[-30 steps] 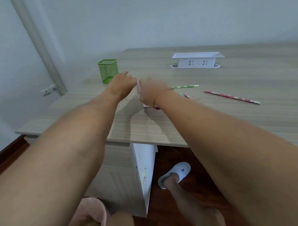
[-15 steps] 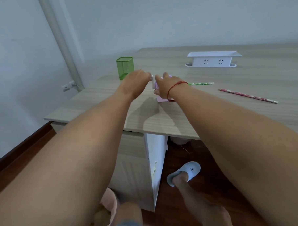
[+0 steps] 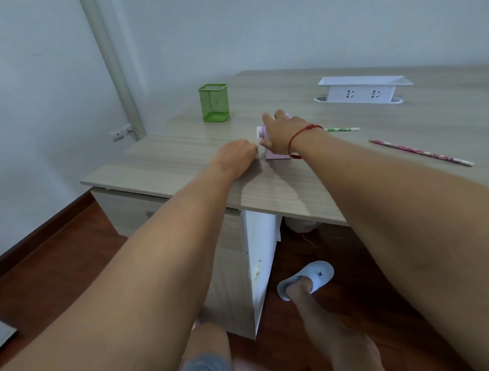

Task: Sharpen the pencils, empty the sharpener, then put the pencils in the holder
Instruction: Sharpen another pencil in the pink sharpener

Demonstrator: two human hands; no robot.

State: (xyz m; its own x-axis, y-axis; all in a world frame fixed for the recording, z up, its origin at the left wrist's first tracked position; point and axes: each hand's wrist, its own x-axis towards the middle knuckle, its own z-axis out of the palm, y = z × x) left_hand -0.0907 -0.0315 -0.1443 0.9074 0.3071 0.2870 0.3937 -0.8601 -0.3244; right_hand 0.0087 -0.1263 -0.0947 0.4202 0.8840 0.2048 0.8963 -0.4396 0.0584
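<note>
The right hand clasps the pink sharpener on the wood desk; the left hand lies curled just beside it, grip unclear. Two pencils lie right: green, pink. One green holder stands behind, grey walls beyond.

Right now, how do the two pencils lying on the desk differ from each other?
The green pencil lies nearly level across the view, partly hidden behind the right hand; the pink pencil slants toward the near right and shows whole. The green pencil lies farther back and the pink pencil nearer. Both are patterned and lie flat on the desk, outside the green holder.
</note>
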